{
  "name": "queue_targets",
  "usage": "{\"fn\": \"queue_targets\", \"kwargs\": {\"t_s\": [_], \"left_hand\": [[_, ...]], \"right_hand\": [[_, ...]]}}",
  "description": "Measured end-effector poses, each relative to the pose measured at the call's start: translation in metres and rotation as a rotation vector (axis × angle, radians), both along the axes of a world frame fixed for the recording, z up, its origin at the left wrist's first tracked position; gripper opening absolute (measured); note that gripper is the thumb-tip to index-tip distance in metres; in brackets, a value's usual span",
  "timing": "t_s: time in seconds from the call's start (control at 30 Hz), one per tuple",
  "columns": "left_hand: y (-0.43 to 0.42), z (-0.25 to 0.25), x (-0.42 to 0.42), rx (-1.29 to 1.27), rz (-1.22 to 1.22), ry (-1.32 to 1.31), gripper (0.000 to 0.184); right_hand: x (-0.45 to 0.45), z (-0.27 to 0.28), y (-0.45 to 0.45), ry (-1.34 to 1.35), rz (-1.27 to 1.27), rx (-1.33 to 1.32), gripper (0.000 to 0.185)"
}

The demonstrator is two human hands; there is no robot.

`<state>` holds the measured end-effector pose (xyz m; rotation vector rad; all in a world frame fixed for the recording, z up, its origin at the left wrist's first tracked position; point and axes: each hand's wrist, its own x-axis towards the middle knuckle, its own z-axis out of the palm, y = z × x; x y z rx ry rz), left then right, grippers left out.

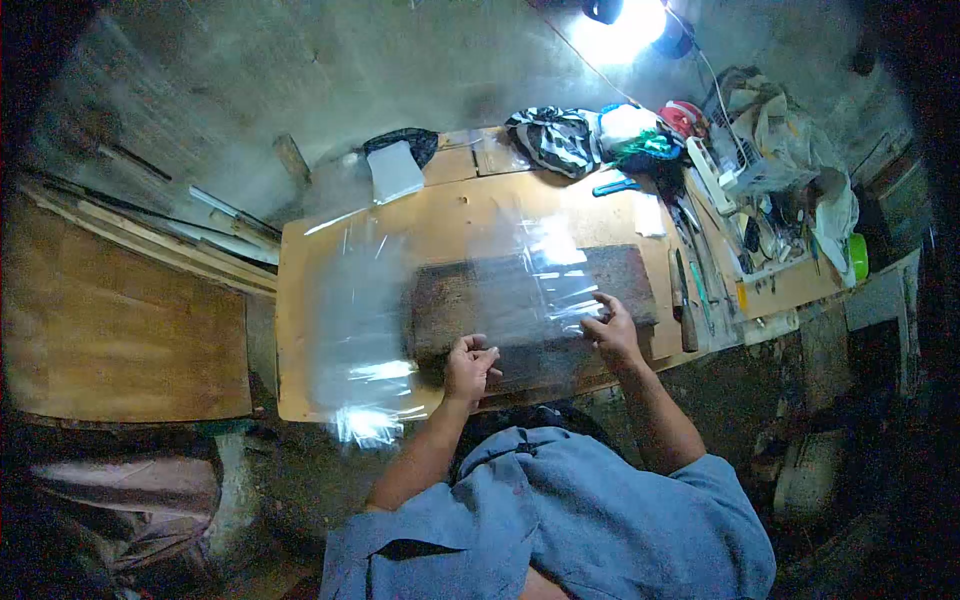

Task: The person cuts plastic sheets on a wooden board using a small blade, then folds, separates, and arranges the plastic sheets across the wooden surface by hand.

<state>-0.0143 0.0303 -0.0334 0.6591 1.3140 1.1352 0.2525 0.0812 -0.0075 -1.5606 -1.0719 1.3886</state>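
Observation:
A dark, worn wooden board (pixel 440 300) lies across the light wooden table, with a clear plastic sheet (pixel 555 275) over its middle, catching bright glare. At the sheet's near left corner is my left hand (pixel 468 372), fingers bent and drawn together, seemingly on the thin plastic edge. My right hand (pixel 614 333) is by the sheet's right edge, thumb and forefinger apart; whether it touches the film is hard to see. To the left, a stack of clear plastic sheets (pixel 360 320) lies on the table and hangs over its front edge.
Right of the board lie a knife (pixel 686 315) and other slim tools. A blue-handled cutter (pixel 615 187), a striped bag (pixel 555 140) and a white pad (pixel 396 172) are at the back. A cluttered tray (pixel 770 272) stands at right beneath a bright lamp (pixel 625 30).

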Motion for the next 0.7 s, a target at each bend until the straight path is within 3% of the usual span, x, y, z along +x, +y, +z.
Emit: {"fn": "queue_targets", "kwargs": {"t_s": [0.03, 0.1, 0.17, 0.3, 0.37, 0.43, 0.5, 0.6, 0.7], "left_hand": [[-0.003, 0.000, 0.000, 0.006, -0.035, 0.043, 0.032], [-0.008, 0.002, 0.000, 0.012, -0.068, 0.085, 0.033], [-0.015, 0.007, -0.001, 0.038, -0.100, 0.145, 0.038], [-0.034, 0.011, -0.017, -0.045, -0.157, 0.243, 0.039], [-0.042, -0.006, -0.035, 0.178, -0.049, 0.591, 0.037], [-0.040, 0.037, -0.050, 0.203, 0.071, 0.621, 0.030], [-0.042, 0.050, -0.088, 0.210, 0.021, 1.285, 0.037], [-0.045, 0.016, -0.135, 0.053, 0.101, 1.441, 0.058], [-0.043, 0.018, -0.156, -0.182, -0.037, 1.552, 0.060]], "right_hand": [[0.005, -0.011, 0.002, -0.001, 0.001, -0.002, 0.058], [0.011, -0.031, 0.006, -0.386, 0.068, 0.218, 0.059], [0.014, -0.033, 0.001, -0.478, 0.056, 0.270, 0.059], [0.010, -0.005, -0.007, -0.778, 0.020, 0.316, 0.064], [0.014, -0.005, -0.007, -0.765, 0.016, 0.378, 0.063], [0.014, -0.002, -0.008, -0.746, 0.014, 0.439, 0.063], [0.010, 0.009, -0.011, -0.716, -0.053, 0.427, 0.061], [0.001, 0.026, -0.013, -0.689, -0.058, 0.408, 0.056], [-0.003, 0.024, -0.011, -0.664, -0.065, 0.439, 0.052]]}}
